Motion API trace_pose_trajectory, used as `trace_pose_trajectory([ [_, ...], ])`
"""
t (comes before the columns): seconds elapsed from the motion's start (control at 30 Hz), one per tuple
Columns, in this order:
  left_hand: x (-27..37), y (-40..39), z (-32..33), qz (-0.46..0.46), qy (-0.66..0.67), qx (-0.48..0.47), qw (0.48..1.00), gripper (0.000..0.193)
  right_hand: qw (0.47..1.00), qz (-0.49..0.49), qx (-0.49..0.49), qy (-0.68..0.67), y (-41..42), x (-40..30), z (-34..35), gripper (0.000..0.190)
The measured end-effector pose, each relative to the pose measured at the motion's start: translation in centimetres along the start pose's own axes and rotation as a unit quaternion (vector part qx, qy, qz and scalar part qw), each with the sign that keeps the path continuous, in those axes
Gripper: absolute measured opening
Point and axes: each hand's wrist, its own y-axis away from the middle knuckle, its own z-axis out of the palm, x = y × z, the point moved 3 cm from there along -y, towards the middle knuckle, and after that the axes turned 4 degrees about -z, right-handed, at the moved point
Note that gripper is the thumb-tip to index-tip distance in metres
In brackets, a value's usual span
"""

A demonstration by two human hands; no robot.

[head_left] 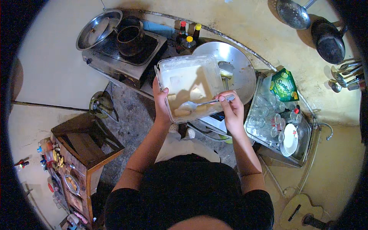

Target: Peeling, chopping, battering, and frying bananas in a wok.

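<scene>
My left hand grips the left side of a clear plastic container, thumb over its rim. Milky liquid and several pale pieces lie in it. My right hand holds a metal spoon by its handle, with the bowl over the container's near left part. Whether the spoon touches the liquid I cannot tell. Behind and to the right of the container is a wide metal wok with a ladle in it.
A gas stove bears a dark pot and a metal basin. Several bottles stand behind the container. At right, a sink holds glasses and stacked plates, near a green Sunlight pouch. A wooden cabinet stands at left.
</scene>
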Motion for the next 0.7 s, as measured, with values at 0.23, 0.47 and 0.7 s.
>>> trace_pose_trajectory([
  [0.23, 0.1, 0.1, 0.0, 0.013, -0.006, -0.022, 1.0, 0.064, 0.989, 0.075, 0.055, -0.115, 0.3, 0.2, 0.3, 0.011],
  [0.47, -0.2, 0.1, -0.5, 0.001, -0.011, 0.008, 1.0, 0.061, 0.982, 0.084, 0.113, -0.127, 0.0, 1.6, -1.2, 0.012],
  [0.7, -2.2, -1.6, -3.1, 0.022, 0.026, 0.121, 0.992, 0.052, 0.975, 0.074, 0.178, -0.108, -0.3, 1.6, -3.1, 0.01],
])
